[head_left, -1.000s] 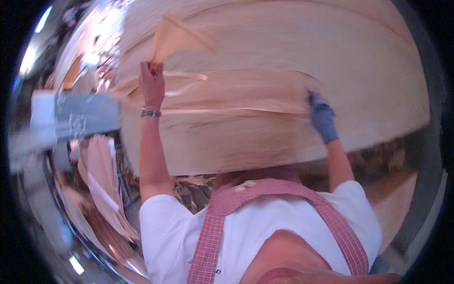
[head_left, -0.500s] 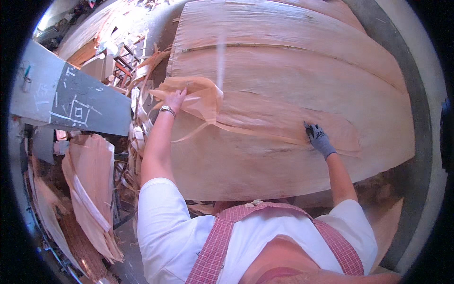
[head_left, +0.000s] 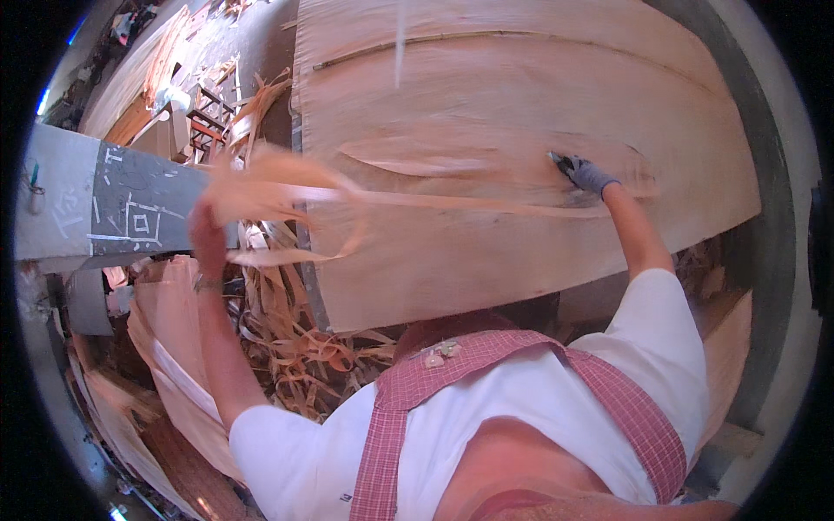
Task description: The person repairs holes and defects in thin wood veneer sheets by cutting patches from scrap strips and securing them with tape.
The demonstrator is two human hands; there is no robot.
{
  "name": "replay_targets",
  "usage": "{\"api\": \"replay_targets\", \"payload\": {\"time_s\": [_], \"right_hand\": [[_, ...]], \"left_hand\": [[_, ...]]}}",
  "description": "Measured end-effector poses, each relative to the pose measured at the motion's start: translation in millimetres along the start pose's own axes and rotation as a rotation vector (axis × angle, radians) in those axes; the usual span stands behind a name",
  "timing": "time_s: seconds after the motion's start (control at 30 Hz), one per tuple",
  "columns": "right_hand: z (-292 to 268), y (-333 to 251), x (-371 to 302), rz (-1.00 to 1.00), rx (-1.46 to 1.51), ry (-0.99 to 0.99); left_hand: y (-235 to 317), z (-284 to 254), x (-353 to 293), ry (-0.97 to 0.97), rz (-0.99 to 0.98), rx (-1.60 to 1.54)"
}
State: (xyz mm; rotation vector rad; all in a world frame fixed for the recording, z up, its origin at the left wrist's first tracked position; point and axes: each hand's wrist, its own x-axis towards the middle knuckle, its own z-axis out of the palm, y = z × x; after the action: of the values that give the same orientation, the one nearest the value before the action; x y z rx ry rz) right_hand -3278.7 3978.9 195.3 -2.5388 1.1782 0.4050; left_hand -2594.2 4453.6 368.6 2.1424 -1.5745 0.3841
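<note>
Left hand (head_left: 207, 230) holding wood strip (head_left: 417, 201) past left edge of big wood sheet (head_left: 486, 256), fingers blurring but closing on strip. Strip looping there, stretching across sheet. Gloved right hand (head_left: 589, 176) touching sheet's right part, fingers curling around small tool (head_left: 552, 157). Curly scraps (head_left: 304, 352) lying by sheet's near left corner.

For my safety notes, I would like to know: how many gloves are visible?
1: the grey glove, on the right hand. The left hand looks bare. More may be hidden among the scraps.
</note>
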Motion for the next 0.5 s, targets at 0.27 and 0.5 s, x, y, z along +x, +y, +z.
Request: {"api": "replay_targets", "payload": {"time_s": [0.27, 0.5], "right_hand": [[18, 19, -11, 0.055, 0.072, 0.142], [-28, -68, -25, 0.153, 0.133, 0.151]], "left_hand": [[-99, -176, -294, -0.302, -1.136, 0.426], [-98, -157, -273, -0.347, -0.976, 0.140]]}}
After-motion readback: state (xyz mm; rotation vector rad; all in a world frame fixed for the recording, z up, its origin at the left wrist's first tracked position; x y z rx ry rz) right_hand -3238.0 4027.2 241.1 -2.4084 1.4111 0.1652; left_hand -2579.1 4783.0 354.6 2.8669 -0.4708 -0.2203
